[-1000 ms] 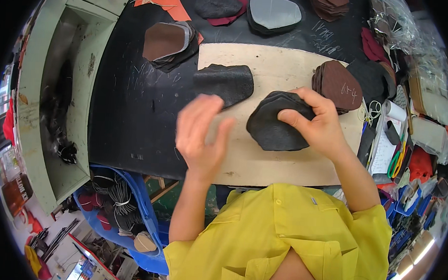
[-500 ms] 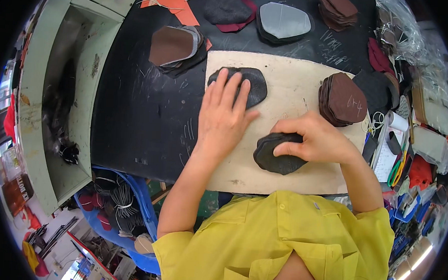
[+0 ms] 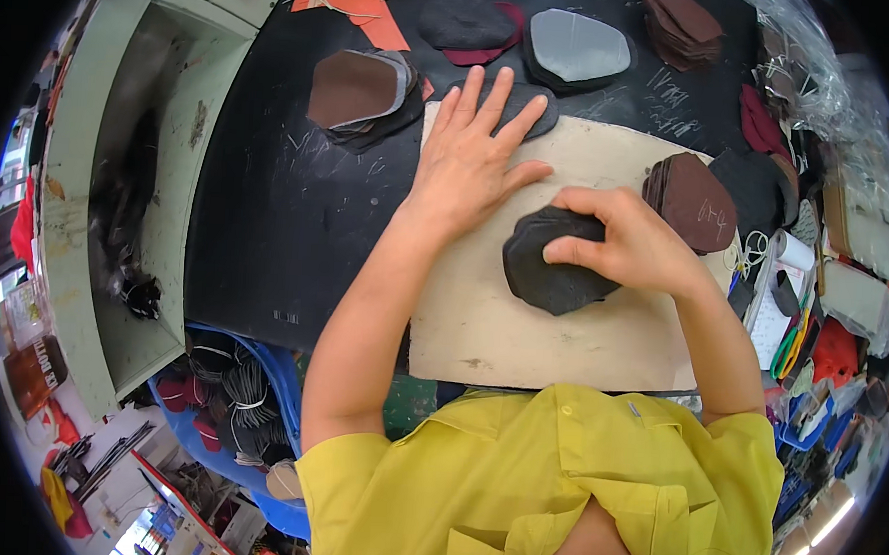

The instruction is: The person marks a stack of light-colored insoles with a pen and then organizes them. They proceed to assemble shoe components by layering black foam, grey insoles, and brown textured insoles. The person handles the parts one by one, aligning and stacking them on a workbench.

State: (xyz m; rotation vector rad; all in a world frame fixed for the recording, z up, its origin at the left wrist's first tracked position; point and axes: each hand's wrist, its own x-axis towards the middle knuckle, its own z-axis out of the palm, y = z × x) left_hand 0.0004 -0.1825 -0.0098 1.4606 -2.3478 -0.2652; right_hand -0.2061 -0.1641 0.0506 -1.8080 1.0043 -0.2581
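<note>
Pinches the black stack (image 3: 547, 267) over the board (image 3: 570, 347) with the right hand (image 3: 620, 241), thumb on top; spreads the left hand (image 3: 473, 155) flat, gripping nothing, over the black piece (image 3: 518, 99) at the board's far-left corner. Likely light, floppy (loose layers, apparently); best pinched edgewise, through full thickness.

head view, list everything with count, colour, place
rounded leather-like stack: one, black, centre
rounded flat piece: one, black, above centre
rectangular board: one, beige, centre
brown-topped stacks: three, brown, top left, top right, board's right
grey-topped stack: one, grey, top
tabletop: one, black, under board
box-like housing: one, pale green, left
plastic bin: one, blue, lower left
other items: many, mixed, towards edges
shirt: one, yellow, bottom
left hand: one, bare, over piece
right hand: one, bare, gripping black stack
</note>
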